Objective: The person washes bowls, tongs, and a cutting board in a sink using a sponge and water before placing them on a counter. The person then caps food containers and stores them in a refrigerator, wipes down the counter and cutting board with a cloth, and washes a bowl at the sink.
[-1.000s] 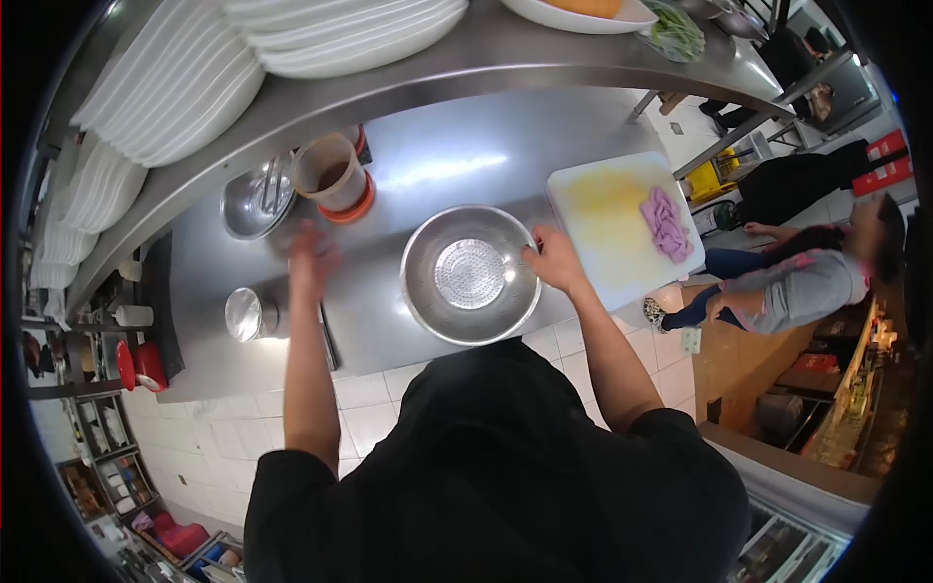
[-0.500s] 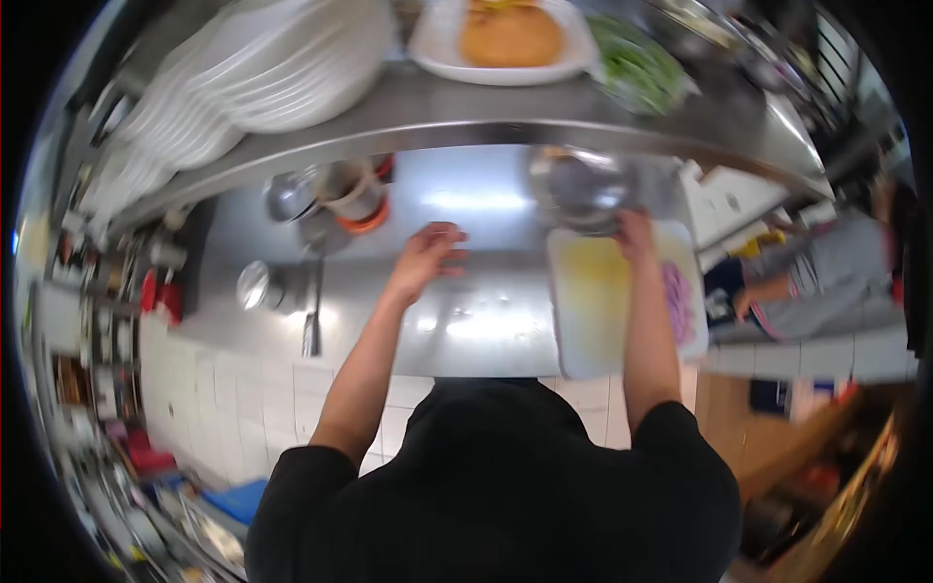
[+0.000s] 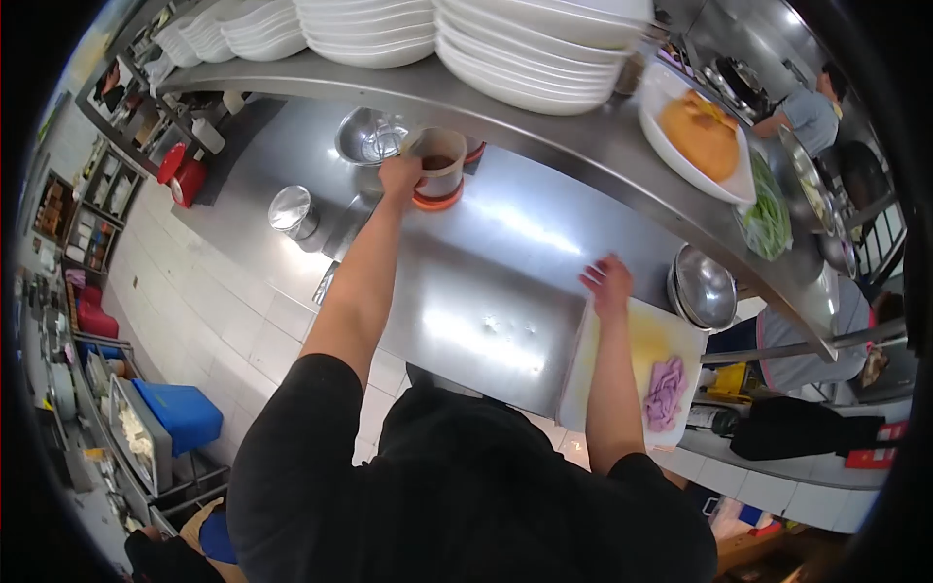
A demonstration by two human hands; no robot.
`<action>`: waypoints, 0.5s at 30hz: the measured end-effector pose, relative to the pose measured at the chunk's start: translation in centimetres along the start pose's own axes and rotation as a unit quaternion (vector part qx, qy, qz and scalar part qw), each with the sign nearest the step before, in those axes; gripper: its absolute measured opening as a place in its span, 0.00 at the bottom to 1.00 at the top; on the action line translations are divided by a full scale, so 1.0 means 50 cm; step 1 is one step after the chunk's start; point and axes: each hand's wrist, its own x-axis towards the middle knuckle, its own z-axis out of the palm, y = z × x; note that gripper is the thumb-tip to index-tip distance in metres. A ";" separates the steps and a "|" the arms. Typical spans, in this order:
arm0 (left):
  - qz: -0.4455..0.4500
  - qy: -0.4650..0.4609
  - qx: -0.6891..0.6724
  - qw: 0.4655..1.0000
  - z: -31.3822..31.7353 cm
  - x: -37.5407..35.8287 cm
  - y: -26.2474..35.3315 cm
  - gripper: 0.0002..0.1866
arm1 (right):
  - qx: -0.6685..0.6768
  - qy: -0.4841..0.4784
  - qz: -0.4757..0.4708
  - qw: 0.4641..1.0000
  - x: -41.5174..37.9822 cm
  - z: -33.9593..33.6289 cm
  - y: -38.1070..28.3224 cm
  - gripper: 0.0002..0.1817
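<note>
My left hand (image 3: 399, 177) is closed at the left side of a translucent plastic container (image 3: 442, 180) with something brown inside. The container stands by an orange rim or lid (image 3: 439, 202), and a shiny metal bowl (image 3: 364, 136) sits just left of it. My right hand (image 3: 609, 282) hangs with loosely spread fingers and nothing in it, above the far left corner of a white cutting board (image 3: 581, 389). On the board lies a crumpled pinkish-purple cloth-like thing (image 3: 666, 394), beside a yellow stain. Stacked metal bowls (image 3: 706, 287) stand behind the board.
A steel shelf (image 3: 389, 89) with stacked white plates (image 3: 525, 58) and a dish of orange food (image 3: 698, 136) crosses above the steel counter (image 3: 466, 262). A lidded metal canister (image 3: 293, 212) and a knife-like tool (image 3: 328, 282) lie left. Other people are at far right.
My view has swung left. My left hand has reached from above the bare counter to the plastic container and closed there. The right hand has left the metal bowls and opened.
</note>
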 end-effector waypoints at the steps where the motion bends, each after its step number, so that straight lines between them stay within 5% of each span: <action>1: -0.008 -0.004 -0.005 1.000 -0.001 0.016 0.001 0.17 | -0.080 -0.039 -0.002 0.996 -0.005 0.061 0.022 0.17; 6: 0.070 -0.023 -0.039 0.997 -0.101 -0.015 0.052 0.16 | -0.292 -0.163 0.039 0.942 0.049 0.338 0.118 0.15; 10: 0.117 -0.070 -0.068 0.988 -0.214 -0.095 0.058 0.16 | -0.441 -0.152 0.013 0.884 0.135 0.515 0.214 0.20; 12: 0.075 -0.177 -0.124 0.973 -0.247 -0.111 0.019 0.13 | -0.522 -0.189 -0.038 0.831 0.238 0.535 0.312 0.22; 15: 0.013 -0.190 -0.121 0.974 -0.265 -0.154 -0.052 0.11 | -0.644 -0.061 -0.062 0.760 0.230 0.612 0.321 0.21</action>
